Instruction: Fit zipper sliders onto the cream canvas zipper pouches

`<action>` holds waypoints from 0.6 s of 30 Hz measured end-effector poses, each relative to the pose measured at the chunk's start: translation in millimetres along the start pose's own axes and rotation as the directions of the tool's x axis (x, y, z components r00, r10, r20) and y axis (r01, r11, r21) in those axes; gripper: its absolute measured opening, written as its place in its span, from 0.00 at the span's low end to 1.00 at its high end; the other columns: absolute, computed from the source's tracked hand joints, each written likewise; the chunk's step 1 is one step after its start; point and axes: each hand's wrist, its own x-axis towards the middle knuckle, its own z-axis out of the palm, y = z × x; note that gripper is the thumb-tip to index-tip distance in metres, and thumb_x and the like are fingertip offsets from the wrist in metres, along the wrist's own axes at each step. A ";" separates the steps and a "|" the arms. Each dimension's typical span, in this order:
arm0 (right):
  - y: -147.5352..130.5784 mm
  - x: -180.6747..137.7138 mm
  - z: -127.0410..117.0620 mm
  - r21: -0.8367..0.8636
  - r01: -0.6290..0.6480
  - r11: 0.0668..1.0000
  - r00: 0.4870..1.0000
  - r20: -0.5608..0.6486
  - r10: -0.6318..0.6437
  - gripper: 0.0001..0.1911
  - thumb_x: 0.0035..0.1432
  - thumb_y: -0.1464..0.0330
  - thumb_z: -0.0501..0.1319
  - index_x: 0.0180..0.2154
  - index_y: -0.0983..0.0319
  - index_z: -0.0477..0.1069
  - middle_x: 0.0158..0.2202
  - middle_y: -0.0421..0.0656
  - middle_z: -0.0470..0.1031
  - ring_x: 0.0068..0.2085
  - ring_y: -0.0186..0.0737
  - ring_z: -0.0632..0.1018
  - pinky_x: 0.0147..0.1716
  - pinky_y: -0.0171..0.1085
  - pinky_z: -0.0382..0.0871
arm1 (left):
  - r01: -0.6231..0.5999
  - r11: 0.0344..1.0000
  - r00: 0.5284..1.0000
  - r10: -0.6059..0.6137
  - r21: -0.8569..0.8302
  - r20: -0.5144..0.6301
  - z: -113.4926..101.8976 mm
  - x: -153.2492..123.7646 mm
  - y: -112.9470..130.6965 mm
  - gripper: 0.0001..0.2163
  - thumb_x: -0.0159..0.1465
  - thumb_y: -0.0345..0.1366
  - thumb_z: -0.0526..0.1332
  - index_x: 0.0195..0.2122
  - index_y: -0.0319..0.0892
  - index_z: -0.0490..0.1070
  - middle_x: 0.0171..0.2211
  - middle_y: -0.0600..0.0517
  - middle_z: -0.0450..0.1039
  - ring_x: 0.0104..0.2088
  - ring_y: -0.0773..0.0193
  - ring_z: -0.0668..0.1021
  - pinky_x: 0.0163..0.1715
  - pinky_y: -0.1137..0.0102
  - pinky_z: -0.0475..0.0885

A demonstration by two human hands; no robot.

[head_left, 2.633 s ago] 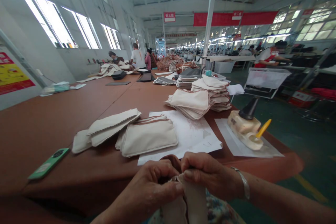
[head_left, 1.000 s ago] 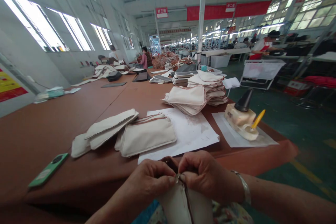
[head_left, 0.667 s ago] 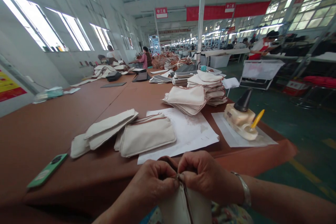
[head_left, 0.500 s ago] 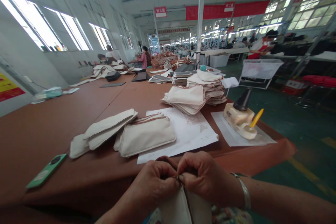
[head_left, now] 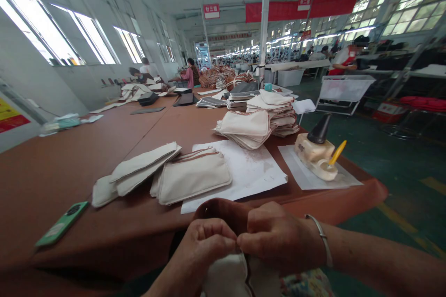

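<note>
Low in front of me, at the table's near edge, both hands are closed on a cream fabric pouch piece [head_left: 226, 274] with a dark brown seam. My left hand [head_left: 209, 243] pinches its top edge between thumb and fingers. Right beside it, my right hand [head_left: 273, 236], with a silver bracelet on the wrist, grips the same edge; the fingertips nearly meet. A brown flap [head_left: 223, 209] of the piece curves up behind the fingers. My hands hide much of the middle. Similar cream pouch pieces [head_left: 195, 178] lie just beyond, partly on a white paper sheet [head_left: 258, 174].
On the brown table [head_left: 114, 141] are a green phone [head_left: 62, 225], stacked cream pieces [head_left: 244, 125] and a block-shaped container [head_left: 311, 148] with a black cone and a yellow-handled tool [head_left: 337, 153]. Co-workers sit farther off. A white cart [head_left: 344, 93] stands at the right.
The brown flap behind my fingers has risen and shows more. My right hand has turned slightly, its fingers now more folded over the edge. The view has shifted a little.
</note>
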 end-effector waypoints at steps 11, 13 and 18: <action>-11.0 -13.0 -3.5 0.300 -0.151 0.942 0.961 -0.180 0.212 0.15 0.69 0.63 0.50 0.51 0.64 0.65 0.32 0.44 0.70 0.31 0.36 0.70 0.32 0.34 0.65 | -0.139 0.987 0.990 0.136 0.084 0.039 -6.1 -7.5 0.4 0.19 0.51 0.48 0.72 0.25 0.36 0.71 0.19 0.54 0.66 0.20 0.73 0.61 0.21 0.75 0.52; -12.8 -8.1 -6.2 0.474 -0.319 0.821 0.904 -0.108 0.414 0.17 0.71 0.60 0.48 0.45 0.66 0.69 0.30 0.41 0.67 0.30 0.33 0.68 0.31 0.32 0.63 | -0.180 0.974 0.984 0.176 0.140 0.040 -8.1 -8.1 2.6 0.20 0.52 0.50 0.71 0.25 0.36 0.71 0.19 0.55 0.63 0.21 0.73 0.58 0.22 0.75 0.51; -11.0 8.1 -14.5 0.590 -0.432 0.682 0.891 0.158 0.427 0.23 0.66 0.55 0.55 0.34 0.70 0.73 0.28 0.41 0.66 0.29 0.30 0.64 0.27 0.29 0.58 | -0.256 0.922 0.967 0.251 0.289 0.056 -6.9 -13.3 12.4 0.21 0.55 0.52 0.68 0.24 0.36 0.71 0.20 0.55 0.62 0.22 0.72 0.58 0.21 0.75 0.51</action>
